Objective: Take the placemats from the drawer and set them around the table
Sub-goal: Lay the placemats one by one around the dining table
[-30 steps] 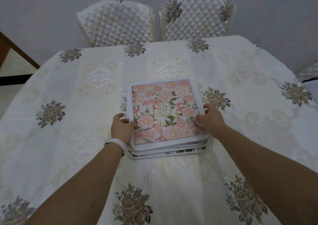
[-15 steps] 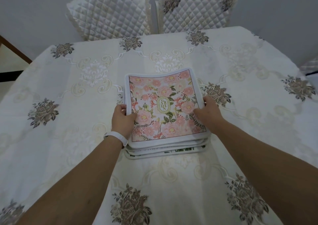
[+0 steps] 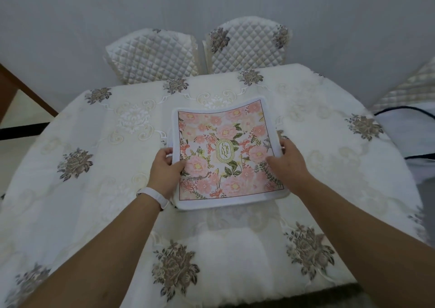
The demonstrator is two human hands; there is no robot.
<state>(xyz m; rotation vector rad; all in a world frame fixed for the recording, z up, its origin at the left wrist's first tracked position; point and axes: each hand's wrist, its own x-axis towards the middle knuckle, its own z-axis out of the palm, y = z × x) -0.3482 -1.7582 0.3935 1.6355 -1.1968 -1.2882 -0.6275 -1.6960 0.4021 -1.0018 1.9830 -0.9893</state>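
Note:
A square placemat (image 3: 226, 152) with pink flowers, a white border and a "GARDEN" oval hangs slightly bowed above the middle of the table (image 3: 94, 190). My left hand (image 3: 164, 173) grips its left edge, thumb on top, a white band on the wrist. My right hand (image 3: 288, 164) grips the right edge the same way. The stack of other placemats (image 3: 168, 140) lies under it, almost wholly hidden; only a white sliver shows at the left edge.
A cream tablecloth with grey-brown embroidered flowers covers the table. Two quilted chair backs (image 3: 155, 56) (image 3: 247, 46) stand at the far side against the grey wall. A third quilted chair (image 3: 409, 91) is at the right, and a dark wooden frame (image 3: 23, 91) at the left.
Both hands have raised the top placemat off the stack, which it now covers from sight. My view has tilted up, showing more of the wall and the table's near edge.

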